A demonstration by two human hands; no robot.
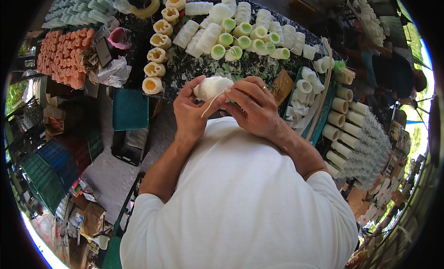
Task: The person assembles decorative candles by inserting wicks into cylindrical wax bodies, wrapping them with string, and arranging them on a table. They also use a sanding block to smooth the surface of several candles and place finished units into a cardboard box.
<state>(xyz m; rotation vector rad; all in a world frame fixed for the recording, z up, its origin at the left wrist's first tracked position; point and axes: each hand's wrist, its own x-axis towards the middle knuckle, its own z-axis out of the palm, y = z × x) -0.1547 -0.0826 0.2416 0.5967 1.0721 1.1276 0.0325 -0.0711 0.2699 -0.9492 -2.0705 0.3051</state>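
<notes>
The left hand and right hand pinch one white roll and a pale strip hanging loose, seemingly not yet tied. Far across the table, many finished rolls lie stacked.

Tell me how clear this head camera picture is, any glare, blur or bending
Head view: even daylight, both hands, left hand and right hand, sharp on the white wrapped roll; the sky at the right rim is blown out; the fisheye bends the table edge, and black corners frame the circle.
</notes>
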